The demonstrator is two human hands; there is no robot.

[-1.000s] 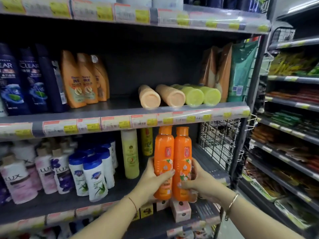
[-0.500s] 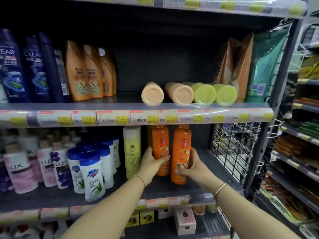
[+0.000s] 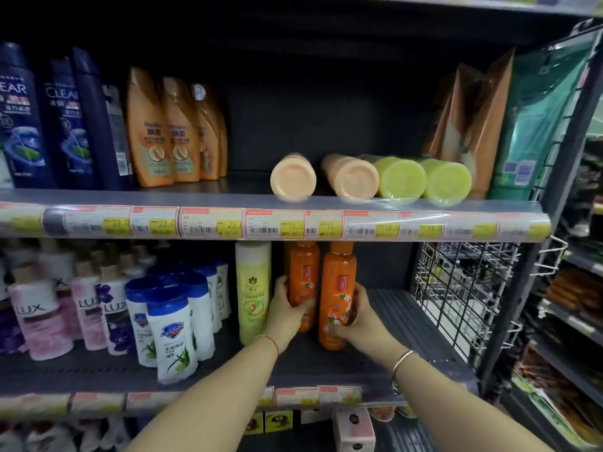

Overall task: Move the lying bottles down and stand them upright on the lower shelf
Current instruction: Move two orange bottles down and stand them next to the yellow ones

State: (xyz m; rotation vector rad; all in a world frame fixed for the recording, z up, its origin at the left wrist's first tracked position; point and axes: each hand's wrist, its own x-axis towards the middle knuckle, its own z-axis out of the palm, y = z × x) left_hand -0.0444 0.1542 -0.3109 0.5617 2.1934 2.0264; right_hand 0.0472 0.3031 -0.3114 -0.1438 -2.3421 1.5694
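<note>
Two orange bottles stand upright on the lower shelf (image 3: 326,367). My left hand (image 3: 285,309) grips the rear orange bottle (image 3: 303,275) from its left side. My right hand (image 3: 357,316) grips the front orange bottle (image 3: 337,285) from its right side. On the upper shelf (image 3: 228,194) lie two peach bottles (image 3: 293,178) (image 3: 354,177) and two light green bottles (image 3: 400,177) (image 3: 446,181), their bases facing me.
A tall pale yellow-green bottle (image 3: 253,288) stands just left of my left hand. White bottles with blue caps (image 3: 173,324) and Lux bottles (image 3: 36,318) fill the lower shelf's left. A wire mesh divider (image 3: 456,288) bounds the right. Refill pouches (image 3: 473,125) stand behind the lying bottles.
Both hands carried the two orange bottles from in front of the shelf edge inward onto the lower shelf, where they now stand. The camera has moved closer.
</note>
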